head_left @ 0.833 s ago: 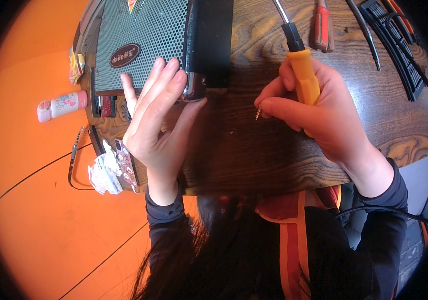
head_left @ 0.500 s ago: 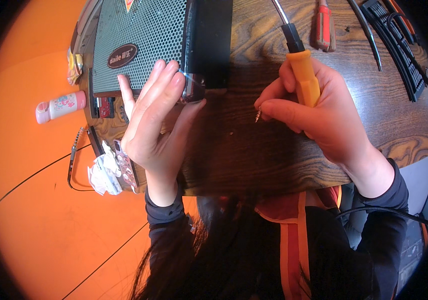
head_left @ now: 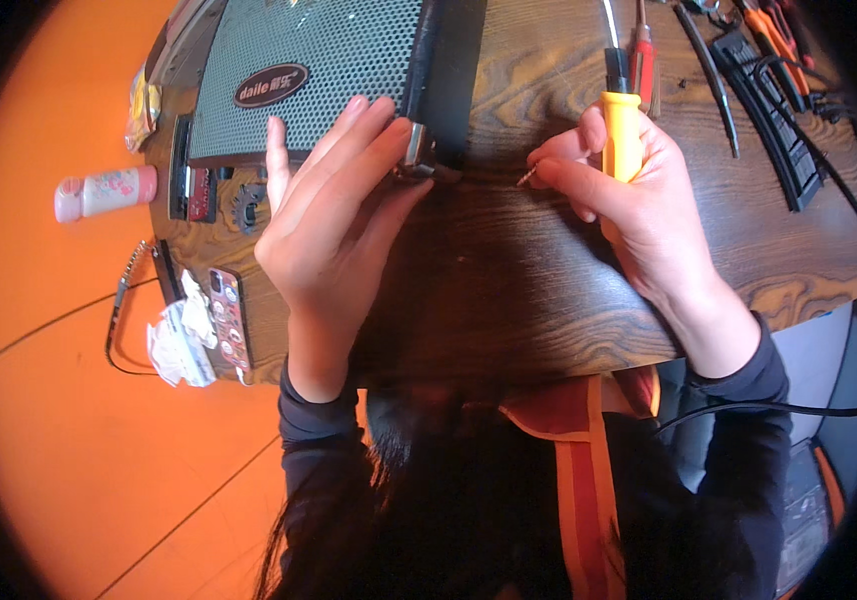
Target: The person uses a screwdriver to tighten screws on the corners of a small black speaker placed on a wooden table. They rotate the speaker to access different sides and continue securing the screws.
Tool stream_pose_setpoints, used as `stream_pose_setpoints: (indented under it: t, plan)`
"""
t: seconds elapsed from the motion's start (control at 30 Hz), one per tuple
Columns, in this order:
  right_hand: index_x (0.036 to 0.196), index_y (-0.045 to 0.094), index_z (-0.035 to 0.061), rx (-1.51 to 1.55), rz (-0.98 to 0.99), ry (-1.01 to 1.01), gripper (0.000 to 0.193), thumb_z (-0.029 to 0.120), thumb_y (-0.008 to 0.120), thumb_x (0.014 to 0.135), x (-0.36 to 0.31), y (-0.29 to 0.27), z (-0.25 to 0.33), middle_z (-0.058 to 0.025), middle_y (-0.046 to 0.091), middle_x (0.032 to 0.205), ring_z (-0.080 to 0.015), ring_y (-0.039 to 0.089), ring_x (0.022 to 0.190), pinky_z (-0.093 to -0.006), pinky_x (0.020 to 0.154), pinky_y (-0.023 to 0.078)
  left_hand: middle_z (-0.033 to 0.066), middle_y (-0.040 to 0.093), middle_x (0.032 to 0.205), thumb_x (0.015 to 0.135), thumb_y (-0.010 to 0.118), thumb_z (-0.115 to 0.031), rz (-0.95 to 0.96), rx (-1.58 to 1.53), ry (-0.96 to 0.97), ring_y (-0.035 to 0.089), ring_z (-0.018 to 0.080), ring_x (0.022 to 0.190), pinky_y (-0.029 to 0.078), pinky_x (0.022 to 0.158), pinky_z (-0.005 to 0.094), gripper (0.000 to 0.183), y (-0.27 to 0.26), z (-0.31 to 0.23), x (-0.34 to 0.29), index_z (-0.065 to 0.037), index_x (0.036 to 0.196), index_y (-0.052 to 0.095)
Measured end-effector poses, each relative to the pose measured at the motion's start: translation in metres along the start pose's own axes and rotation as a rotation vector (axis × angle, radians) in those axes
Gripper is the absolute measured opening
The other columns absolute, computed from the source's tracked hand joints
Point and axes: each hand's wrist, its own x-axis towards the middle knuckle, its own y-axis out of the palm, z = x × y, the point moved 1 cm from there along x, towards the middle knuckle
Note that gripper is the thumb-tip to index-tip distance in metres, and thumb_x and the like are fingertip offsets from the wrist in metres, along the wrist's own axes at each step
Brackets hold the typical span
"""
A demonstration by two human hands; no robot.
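The left hand (head_left: 334, 200) stays flat, fingers spread, on the speaker (head_left: 299, 70) corner. The right hand (head_left: 639, 200) remains clamped on the screwdriver (head_left: 622, 130), screw (head_left: 527, 177) still pinched.

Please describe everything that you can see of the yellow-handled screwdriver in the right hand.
The yellow-handled screwdriver has a smooth yellow plastic-looking handle, a black collar above it and a thin pale metal shaft that runs up out of the picture, so its tip is not seen. It points away from the person, over the dark brown wooden table. The right hand closes around the lower handle, while its thumb and forefinger pinch a small metal screw to the left of it.
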Motion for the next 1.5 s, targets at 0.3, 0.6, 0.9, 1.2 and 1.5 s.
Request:
stream_pose_setpoints:
  t: [0.3, 0.6, 0.9, 1.2, 1.5]
  plan:
    - [0.088, 0.046, 0.0056, 0.200, -0.137, -0.091, 0.026, -0.008, 0.065, 0.077, 0.005, 0.028, -0.010, -0.0145, 0.063, 0.086, -0.0196, 0.064, 0.077, -0.0273, 0.069, 0.053, 0.0051, 0.064, 0.109, 0.067, 0.071, -0.003, -0.036, -0.039, 0.024, 0.057, 0.0211, 0.109, 0.030, 0.102, 0.0476, 0.039, 0.002, 0.005, -0.004, -0.010, 0.104, 0.064]
    - [0.089, 0.044, 0.0059, 0.173, -0.126, -0.097, 0.028, -0.010, 0.064, 0.076, 0.008, 0.040, -0.017, -0.0143, 0.061, 0.090, -0.0186, 0.062, 0.080, -0.0286, 0.076, 0.052, 0.0061, 0.063, 0.109, 0.069, 0.069, -0.003, -0.020, -0.044, 0.072, 0.058, 0.0214, 0.107, 0.039, 0.096, 0.0412, 0.036, 0.001, 0.009, -0.004, -0.009, 0.104, 0.063]
    - [0.086, 0.042, 0.0071, 0.080, -0.183, -0.155, 0.032, -0.011, 0.065, 0.074, 0.011, 0.046, -0.023, -0.0101, 0.058, 0.087, -0.0177, 0.058, 0.086, -0.0296, 0.080, 0.048, 0.0064, 0.063, 0.110, 0.068, 0.070, -0.005, -0.073, -0.082, 0.060, 0.057, 0.0192, 0.110, 0.037, 0.099, 0.0387, 0.036, 0.005, 0.009, -0.007, -0.008, 0.103, 0.065]
    - [0.086, 0.042, 0.0066, -0.029, -0.177, -0.199, 0.032, -0.011, 0.066, 0.074, 0.011, 0.046, -0.022, -0.0115, 0.059, 0.088, -0.0172, 0.059, 0.085, -0.0284, 0.080, 0.049, 0.0080, 0.062, 0.113, 0.071, 0.069, -0.005, -0.049, -0.116, 0.048, 0.055, 0.0202, 0.113, 0.033, 0.102, 0.0386, 0.034, 0.005, 0.009, -0.008, -0.007, 0.104, 0.065]
    - [0.086, 0.041, 0.0069, -0.026, -0.161, -0.213, 0.032, -0.011, 0.065, 0.075, 0.011, 0.045, -0.025, -0.0120, 0.059, 0.088, -0.0172, 0.060, 0.086, -0.0281, 0.080, 0.049, 0.0079, 0.063, 0.111, 0.071, 0.069, -0.005, -0.066, -0.114, 0.057, 0.056, 0.0205, 0.112, 0.034, 0.101, 0.0386, 0.032, 0.006, 0.009, -0.008, -0.007, 0.103, 0.065]
